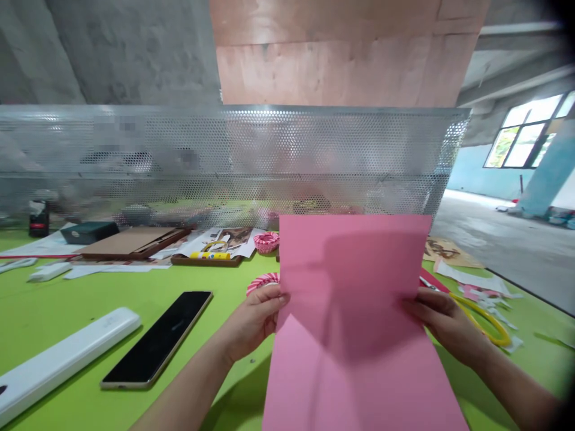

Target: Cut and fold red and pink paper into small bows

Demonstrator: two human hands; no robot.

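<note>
A large sheet of pink paper [354, 371] is held up in front of me, its upper part upright and its lower part sloping towards me. My left hand [258, 311] pinches its left edge between thumb and fingers. On the opposite edge, my right hand [444, 320] grips the sheet, some fingers hidden behind it. A red-and-white striped paper ring [262, 281] lies partly hidden behind the sheet by my left hand. Yellow-handled scissors [487, 326] rest beside my right hand. A shadow falls across the paper.
On the green table [215, 341] lie a black phone [159, 338] and a long white device [72, 359] at left. Trays with papers, a yellow glue stick [210, 255] and a striped paper cup [266, 241] stand behind. Paper scraps [487, 293] lie at right; a perforated metal screen [179, 155] borders the back.
</note>
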